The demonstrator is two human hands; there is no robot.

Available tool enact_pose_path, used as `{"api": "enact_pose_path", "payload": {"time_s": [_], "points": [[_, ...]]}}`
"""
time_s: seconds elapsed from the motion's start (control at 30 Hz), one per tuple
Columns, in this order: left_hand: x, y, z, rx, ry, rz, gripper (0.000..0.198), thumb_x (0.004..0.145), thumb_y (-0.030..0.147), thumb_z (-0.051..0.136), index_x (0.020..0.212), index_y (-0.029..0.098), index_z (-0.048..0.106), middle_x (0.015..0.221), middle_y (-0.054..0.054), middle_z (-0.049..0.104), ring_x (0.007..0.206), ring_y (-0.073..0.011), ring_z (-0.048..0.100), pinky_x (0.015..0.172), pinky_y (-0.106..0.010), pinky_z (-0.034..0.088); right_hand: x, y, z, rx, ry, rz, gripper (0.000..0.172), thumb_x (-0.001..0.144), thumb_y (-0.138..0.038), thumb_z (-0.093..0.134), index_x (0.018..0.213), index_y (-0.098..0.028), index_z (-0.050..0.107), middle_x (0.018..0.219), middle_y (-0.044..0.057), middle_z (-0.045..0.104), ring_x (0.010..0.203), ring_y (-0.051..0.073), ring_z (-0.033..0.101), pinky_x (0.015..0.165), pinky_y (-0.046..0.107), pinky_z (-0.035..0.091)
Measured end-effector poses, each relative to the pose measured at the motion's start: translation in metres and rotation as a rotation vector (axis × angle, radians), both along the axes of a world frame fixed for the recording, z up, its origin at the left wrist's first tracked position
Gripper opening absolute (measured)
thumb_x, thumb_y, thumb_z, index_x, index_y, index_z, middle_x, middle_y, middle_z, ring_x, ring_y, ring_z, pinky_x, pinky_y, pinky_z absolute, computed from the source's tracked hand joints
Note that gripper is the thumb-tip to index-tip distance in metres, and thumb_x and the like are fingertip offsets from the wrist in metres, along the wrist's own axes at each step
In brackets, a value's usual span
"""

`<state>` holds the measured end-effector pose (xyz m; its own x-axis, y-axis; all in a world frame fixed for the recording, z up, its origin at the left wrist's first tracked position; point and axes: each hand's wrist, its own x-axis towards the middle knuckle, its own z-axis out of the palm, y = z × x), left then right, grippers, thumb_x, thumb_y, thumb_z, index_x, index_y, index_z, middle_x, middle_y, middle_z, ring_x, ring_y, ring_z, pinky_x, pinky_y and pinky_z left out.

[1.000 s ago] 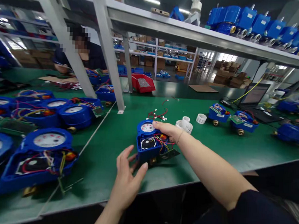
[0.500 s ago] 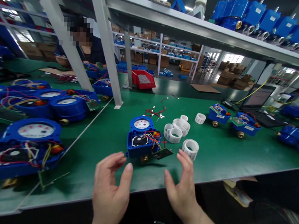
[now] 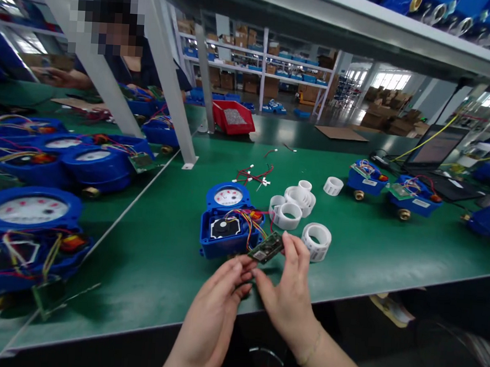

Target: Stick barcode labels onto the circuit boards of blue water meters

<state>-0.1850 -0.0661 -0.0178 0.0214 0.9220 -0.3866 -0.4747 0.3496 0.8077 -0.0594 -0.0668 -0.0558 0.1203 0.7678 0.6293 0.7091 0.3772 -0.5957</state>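
Head view: left hand [image 3: 215,303] and right hand [image 3: 290,297] grip the circuit board [image 3: 268,247] (green) between them.

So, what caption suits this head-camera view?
Left fingers and right fingers handle a circuit board beside an open blue meter on a workbench.

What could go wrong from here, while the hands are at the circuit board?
The coloured wires seem to run from the circuit board to the blue meter housing; pulling the board too far might strain them. The right hand is near a white roll, so a sideways move could knock it.
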Motion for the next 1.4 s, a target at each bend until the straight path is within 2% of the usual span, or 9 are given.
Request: {"api": "enact_pose_path", "payload": {"time_s": [0.13, 0.33, 0.53, 0.8, 0.93, 1.27, 1.4], "points": [[-0.001, 0.006, 0.007, 0.019, -0.048, -0.069, 0.026, 0.082, 0.039, 0.072, 0.095, 0.016, 0.073, 0.103, -0.008, 0.072, 0.095, -0.019, 0.063, 0.078, -0.026, 0.052, 0.012, 0.001, 0.016, 0.038, -0.025, 0.083, 0.076, 0.089, -0.02, 0.059, 0.154, -0.022, 0.021, 0.139, 0.016, 0.039, 0.133, 0.03, 0.043, 0.107, 0.048, 0.048], [-0.001, 0.008, 0.013, 0.048, -0.029, -0.132, 0.024, 0.081, 0.038, 0.075, 0.092, 0.018, 0.072, 0.101, -0.007, 0.07, 0.096, -0.0202, 0.062, 0.081, -0.028, 0.053, 0.029, 0.001, 0.036, 0.048, 0.049, 0.211, 0.088, 0.084, -0.036, 0.074, 0.154, -0.026, 0.023, 0.142, 0.011, 0.044, 0.134, 0.027, 0.042, 0.112, 0.043, 0.044], [-0.002, 0.002, 0.005, 0.102, 0.075, -0.106, 0.026, 0.077, 0.043, 0.077, 0.087, 0.02, 0.07, 0.101, -0.006, 0.068, 0.097, -0.0227, 0.062, 0.08, -0.031, 0.056, 0.037, 0.002, 0.042, -0.018, 0.148, 0.288, 0.09, 0.084, -0.034, 0.075, 0.155, -0.033, 0.019, 0.147, 0.006, 0.046, 0.137, 0.026, 0.042, 0.118, 0.046, 0.034], [0.0, 0.003, 0.006, 0.148, 0.135, -0.058, 0.031, 0.07, 0.049, 0.081, 0.074, 0.021, 0.071, 0.091, -0.007, 0.07, 0.092, -0.0267, 0.065, 0.084, -0.042, 0.058, 0.035, 0.004, 0.048, -0.064, 0.193, 0.363, 0.09, 0.087, -0.031, 0.072, 0.156, -0.037, 0.015, 0.152, 0.004, 0.043, 0.142, 0.027, 0.04, 0.121, 0.05, 0.031], [0.002, 0.003, 0.002, 0.157, 0.126, -0.049, 0.028, 0.072, 0.048, 0.08, 0.078, 0.022, 0.072, 0.092, -0.007, 0.07, 0.091, -0.026, 0.065, 0.084, -0.042, 0.058, 0.035, 0.004, 0.05, -0.071, 0.196, 0.38, 0.089, 0.089, -0.03, 0.07, 0.156, -0.038, 0.012, 0.154, 0.004, 0.042, 0.142, 0.028, 0.04, 0.12, 0.053, 0.032], [0.0, 0.0, 0.001, 0.22, 0.188, -0.036, 0.029, 0.075, 0.047, 0.078, 0.07, 0.02, 0.069, 0.095, -0.007, 0.069, 0.093, -0.0265, 0.064, 0.085, -0.041, 0.057, 0.032, 0.004, 0.051, -0.093, 0.183, 0.368, 0.09, 0.089, -0.032, 0.068, 0.156, -0.038, 0.008, 0.153, 0.005, 0.044, 0.14, 0.028, 0.044, 0.117, 0.052, 0.038], [0.002, -0.001, -0.001, 0.225, 0.211, 0.004, 0.026, 0.077, 0.046, 0.077, 0.074, 0.021, 0.07, 0.092, -0.006, 0.067, 0.09, -0.0235, 0.063, 0.079, -0.034, 0.058, 0.05, -0.002, 0.052, -0.09, 0.072, 0.3, 0.098, 0.086, -0.041, 0.072, 0.157, -0.032, 0.005, 0.158, 0.008, 0.036, 0.145, 0.03, 0.036, 0.117, 0.053, 0.036]]}}
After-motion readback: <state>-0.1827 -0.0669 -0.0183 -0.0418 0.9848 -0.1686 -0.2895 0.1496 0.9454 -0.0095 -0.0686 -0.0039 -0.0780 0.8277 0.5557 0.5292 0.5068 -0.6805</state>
